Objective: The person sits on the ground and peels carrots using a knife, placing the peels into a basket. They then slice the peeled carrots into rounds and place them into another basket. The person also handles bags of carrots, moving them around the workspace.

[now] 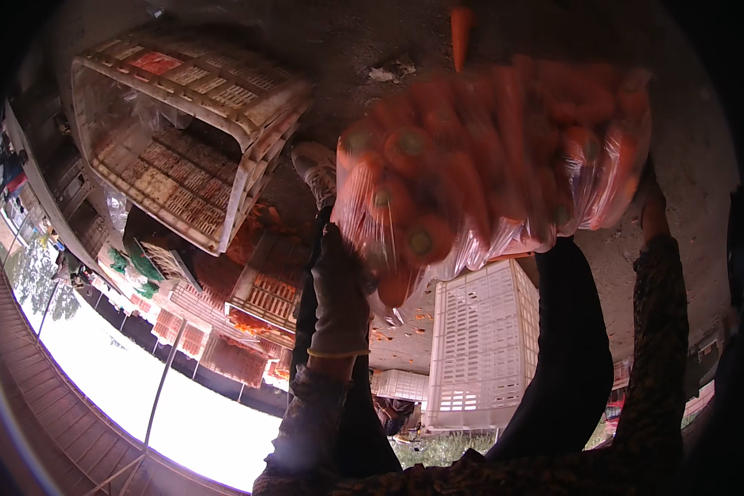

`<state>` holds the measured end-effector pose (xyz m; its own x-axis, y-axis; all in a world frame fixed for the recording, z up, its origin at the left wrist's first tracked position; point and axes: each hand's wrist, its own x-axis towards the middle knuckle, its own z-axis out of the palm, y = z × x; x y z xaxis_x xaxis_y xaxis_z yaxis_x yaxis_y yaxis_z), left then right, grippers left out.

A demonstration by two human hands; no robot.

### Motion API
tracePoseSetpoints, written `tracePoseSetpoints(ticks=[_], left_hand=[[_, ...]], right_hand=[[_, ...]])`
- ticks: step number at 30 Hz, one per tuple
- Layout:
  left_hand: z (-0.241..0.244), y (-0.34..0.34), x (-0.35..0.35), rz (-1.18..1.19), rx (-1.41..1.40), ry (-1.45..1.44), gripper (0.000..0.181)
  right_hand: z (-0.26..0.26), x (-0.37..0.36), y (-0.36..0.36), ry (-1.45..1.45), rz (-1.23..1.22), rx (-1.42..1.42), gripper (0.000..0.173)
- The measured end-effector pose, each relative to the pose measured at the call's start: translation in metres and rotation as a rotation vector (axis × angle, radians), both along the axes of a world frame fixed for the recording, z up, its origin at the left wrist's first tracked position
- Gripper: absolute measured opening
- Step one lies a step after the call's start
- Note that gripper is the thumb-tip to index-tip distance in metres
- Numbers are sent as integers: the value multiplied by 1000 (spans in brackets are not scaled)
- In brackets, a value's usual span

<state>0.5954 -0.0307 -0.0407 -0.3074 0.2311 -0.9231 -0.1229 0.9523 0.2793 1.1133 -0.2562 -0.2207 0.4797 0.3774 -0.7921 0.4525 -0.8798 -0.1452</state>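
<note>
A large clear plastic bag of carrots hangs in front of me, blurred in places. Several green-centred carrot tops press against the film. On its left side my left hand, in a pale knit glove with a yellow cuff edge, grips the bag; its fingertips are partly lost behind it. My right hand is at the bag's right side, where the wrist shows and the fingers are hidden behind the carrots. A single carrot is beyond the bag, over the dark floor.
A dirty white plastic crate lies to the left, its opening facing me. Another white crate stands by my legs. Farther left are crates with carrots and a metal post. Part of another person shows in the background.
</note>
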Motion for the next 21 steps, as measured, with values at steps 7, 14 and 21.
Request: tracePoseSetpoints(ticks=[7,14,21], left_hand=[[148,-7,11,59,-77,267,33],[278,-14,-34,-566,-292,381,22],[320,-77,-145,740,204,-595,37]], right_hand=[[34,-15,-26,-6,-14,-100,34],[109,-16,37,-56,84,-188,34],[255,-69,260,-117,299,-130,35]])
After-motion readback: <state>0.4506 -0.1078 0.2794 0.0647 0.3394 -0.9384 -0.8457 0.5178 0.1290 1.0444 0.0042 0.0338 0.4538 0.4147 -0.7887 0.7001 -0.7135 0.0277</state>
